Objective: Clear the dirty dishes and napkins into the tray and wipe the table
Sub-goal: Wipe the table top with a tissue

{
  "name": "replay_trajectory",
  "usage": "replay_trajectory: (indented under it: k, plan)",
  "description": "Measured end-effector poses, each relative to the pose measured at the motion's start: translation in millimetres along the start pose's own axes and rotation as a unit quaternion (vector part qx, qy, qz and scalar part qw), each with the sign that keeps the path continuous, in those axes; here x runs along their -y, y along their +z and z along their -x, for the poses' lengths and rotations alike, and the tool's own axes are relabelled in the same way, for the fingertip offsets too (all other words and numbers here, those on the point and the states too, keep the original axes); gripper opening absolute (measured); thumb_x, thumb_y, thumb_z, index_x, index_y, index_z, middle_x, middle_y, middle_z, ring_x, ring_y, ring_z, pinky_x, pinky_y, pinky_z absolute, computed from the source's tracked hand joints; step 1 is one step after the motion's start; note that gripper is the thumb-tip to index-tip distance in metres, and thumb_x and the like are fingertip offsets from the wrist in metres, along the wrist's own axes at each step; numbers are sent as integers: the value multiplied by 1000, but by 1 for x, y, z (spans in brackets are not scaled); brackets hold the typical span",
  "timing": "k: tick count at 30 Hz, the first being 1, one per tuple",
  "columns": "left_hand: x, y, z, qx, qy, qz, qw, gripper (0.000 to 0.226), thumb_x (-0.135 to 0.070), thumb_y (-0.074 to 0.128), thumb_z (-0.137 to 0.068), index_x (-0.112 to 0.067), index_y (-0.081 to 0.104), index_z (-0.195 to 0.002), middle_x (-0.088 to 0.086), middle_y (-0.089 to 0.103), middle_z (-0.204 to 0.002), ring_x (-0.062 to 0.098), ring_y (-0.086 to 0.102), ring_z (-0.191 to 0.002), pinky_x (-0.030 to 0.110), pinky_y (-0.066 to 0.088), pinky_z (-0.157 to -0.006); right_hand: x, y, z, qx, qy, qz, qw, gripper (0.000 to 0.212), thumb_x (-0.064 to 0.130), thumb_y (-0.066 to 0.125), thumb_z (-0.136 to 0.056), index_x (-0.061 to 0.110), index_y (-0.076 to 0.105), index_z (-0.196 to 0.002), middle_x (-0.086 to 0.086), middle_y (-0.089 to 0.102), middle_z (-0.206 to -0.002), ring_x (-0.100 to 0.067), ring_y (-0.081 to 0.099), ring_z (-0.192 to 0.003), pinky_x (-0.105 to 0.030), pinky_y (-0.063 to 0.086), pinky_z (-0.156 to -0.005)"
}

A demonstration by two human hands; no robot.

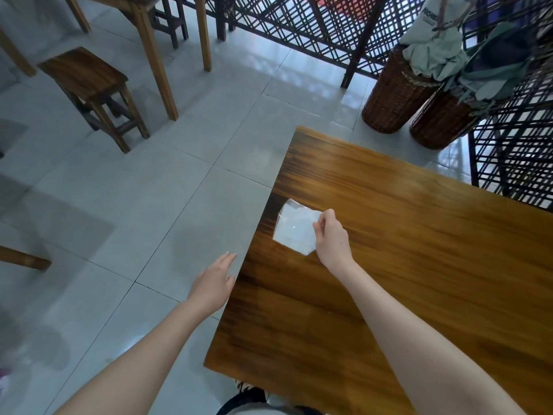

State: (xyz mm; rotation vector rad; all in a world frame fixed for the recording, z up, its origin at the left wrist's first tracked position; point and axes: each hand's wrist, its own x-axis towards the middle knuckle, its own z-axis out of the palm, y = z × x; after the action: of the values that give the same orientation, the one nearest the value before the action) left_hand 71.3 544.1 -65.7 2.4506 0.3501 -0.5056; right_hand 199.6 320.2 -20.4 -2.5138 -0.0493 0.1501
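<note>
White napkin [294, 230]: lies flat on the counter [419, 250], close to its left edge; one thin sheet w/ a top corner turned up a bit
Right hand [332, 238]: sits over the napkin's right edge, fingers [324, 217] curled in & pinching that edge btw thumb and forefinger
Left hand [214, 283]: just off the counter's left edge, above the floor tiles, fingers straight and together, holding nothing; can't tell if the thumb touches the wood
Handling, imo: prob paper, so v light, floppy, zero stiffness; will droop and fold on itself once lifted; tears easy if damp or dragged across the wood; not slippery, nothing to break
Where to grab: edge/corner pinch like the current one is enough to lift it; scrunching the whole sheet into the palm is prob safer for carrying, since a loose sheet flutters
Counter surface: glossy varnished wood, so a flat sheet may cling; peel up from the edge
Tray + dishes: not in view, drop-off spot unknown
Background: wooden stool [86, 76], wicker baskets [395, 91], dark lattice screen [299, 25]
</note>
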Motion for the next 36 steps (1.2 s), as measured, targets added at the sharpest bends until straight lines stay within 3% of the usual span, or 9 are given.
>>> replay_trajectory:
  k: [2, 9, 16, 21, 24, 26, 28, 32, 36]
  plan:
    - [-1, 1, 2, 4, 1, -1, 1000, 53, -21, 44, -101, -23, 27, -151, -4, 25, -158, 18, 31, -142, 34, 32, -112, -1, -3, 3, 11, -1, 1, 1000, 11, 21, 49, -98, 21, 38, -100, 0, 58, -94, -12, 56, -71, -19, 45, -54]
    - [-4, 0, 8, 0, 1, -10, 1000, 53, -22, 44, -101, -23, 27, -151, -4, 24, -158, 18, 30, -143, 34, 32, -111, -8, -6, 8, 8, -24, 20, 999, 15, 24, 48, -98, 25, 33, -100, 4, 55, -90, -10, 56, -66, -18, 43, -50]
    - [-7, 1, 18, -5, 1, -8, 1000, 52, -20, 44, -101, -21, 27, -151, -3, 24, -158, 17, 30, -143, 32, 31, -111, -26, 1, 5, 44, 41, -42, 997, 8, 11, 57, -94, 19, 53, -93, 3, 60, -92, -16, 59, -87, -31, 55, -77]
    - [-8, 2, 25, -10, -1, -10, 1000, 53, -20, 44, -101, -21, 26, -151, -2, 24, -158, 18, 29, -143, 32, 30, -113, -30, 6, 8, 46, 81, -91, 992, 46, 8, 69, -86, 19, 48, -126, 3, 60, -95, -12, 59, -87, -15, 48, -69]
    - [-7, 2, 29, -13, 0, -4, 1000, 53, -19, 44, -101, -20, 27, -151, -2, 25, -158, 17, 28, -143, 32, 29, -113, -29, 9, 5, 45, 101, -101, 989, 55, 20, 72, -85, 17, 46, -133, 3, 60, -95, -13, 59, -83, -22, 53, -76]
    - [-6, 2, 31, -14, -1, -5, 1000, 53, -19, 44, -101, -20, 27, -151, -2, 24, -158, 17, 29, -143, 31, 29, -113, -28, 10, 3, 50, 103, -100, 988, 52, 29, 69, -86, 17, 49, -132, 2, 60, -97, -14, 59, -86, -30, 55, -83]
    - [-5, 2, 32, -16, -2, -4, 1000, 53, -19, 44, -101, -20, 26, -151, -3, 24, -158, 16, 28, -143, 31, 29, -112, -24, 11, -1, 49, 97, -104, 989, 40, 32, 66, -88, 17, 56, -124, 0, 61, -99, -14, 58, -85, -28, 55, -79]
    - [-2, 2, 34, -20, -8, -5, 1000, 53, -21, 44, -101, -21, 26, -151, -3, 24, -158, 16, 29, -143, 30, 30, -112, -15, 11, -7, 26, 77, -96, 992, 9, 22, 61, -92, 18, 66, -98, -1, 64, -95, -13, 58, -82, -29, 55, -76]
    - [0, 0, 37, -22, -11, -5, 1000, 53, -22, 44, -101, -22, 26, -151, -4, 24, -158, 16, 29, -143, 32, 30, -112, -10, 13, -9, 51, 66, -57, 995, 18, 26, 64, -91, 19, 65, -107, -1, 62, -99, -16, 59, -89, -34, 54, -84]
